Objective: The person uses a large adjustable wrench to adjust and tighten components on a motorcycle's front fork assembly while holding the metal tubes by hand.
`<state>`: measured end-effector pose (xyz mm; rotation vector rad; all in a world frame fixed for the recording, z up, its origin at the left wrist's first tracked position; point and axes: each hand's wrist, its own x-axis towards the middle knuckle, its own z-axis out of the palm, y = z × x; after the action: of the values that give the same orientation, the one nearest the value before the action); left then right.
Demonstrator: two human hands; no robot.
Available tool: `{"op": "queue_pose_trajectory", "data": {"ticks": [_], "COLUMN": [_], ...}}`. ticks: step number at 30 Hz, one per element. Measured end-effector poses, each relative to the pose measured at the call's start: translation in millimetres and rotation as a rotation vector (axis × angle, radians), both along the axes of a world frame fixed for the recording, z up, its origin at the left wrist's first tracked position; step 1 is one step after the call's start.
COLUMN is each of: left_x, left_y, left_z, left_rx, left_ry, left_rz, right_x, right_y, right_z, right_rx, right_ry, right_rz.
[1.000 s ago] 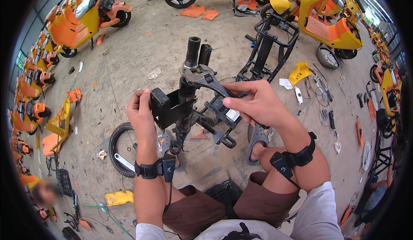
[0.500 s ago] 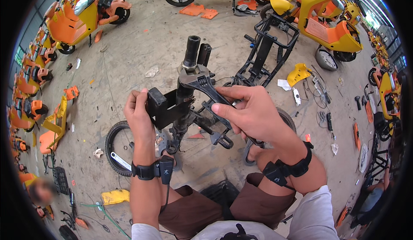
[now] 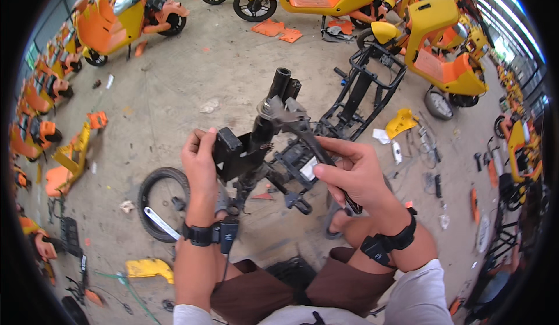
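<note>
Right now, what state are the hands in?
Left hand: partly curled against the black bracket; whether it grips cannot be told.
Right hand: closed, holding the adjustable wrench.

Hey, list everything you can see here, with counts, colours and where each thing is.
Upright metal tube column: one, black, centre
Adjustable metal wrench: one, dark grey, right of the column
Rectangular box-like part: one, black, left of the column
Open tubular metal frame: at least one, black, beyond the column, rightward
Step-through scooters: many, yellow and orange, background and both sides
Round rubber tyre: one, black, floor, lower left of the column
Long flat metal piece: one, silver, by the tyre
Curved plastic pieces: at least two, yellow, floor, lower left and right
Wrist straps: two, black, on both wrists
Left hand: one, bare, fingers at the box-like part
Right hand: one, bare, fingers around the wrench
</note>
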<state>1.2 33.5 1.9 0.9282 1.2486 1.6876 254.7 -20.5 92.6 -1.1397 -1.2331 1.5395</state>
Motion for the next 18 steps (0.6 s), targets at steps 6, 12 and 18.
{"op": "queue_pose_trajectory", "data": {"ticks": [6,12,18], "left_x": [5,5,6], "left_y": [2,2,2], "left_z": [-4,-2,-1], "left_rx": [0.039,0.039,0.069], "left_ry": [0.033,0.009,-0.013], "left_rz": [0.005,0.025,0.038], "right_x": [12,24,22], "right_y": [-1,18,21], "right_z": [-24,-21,-7], "right_rx": [-0.001,-0.074,-0.025], "right_ry": [0.050,-0.115,-0.219], "right_rz": [-0.027,0.018,0.091]}}
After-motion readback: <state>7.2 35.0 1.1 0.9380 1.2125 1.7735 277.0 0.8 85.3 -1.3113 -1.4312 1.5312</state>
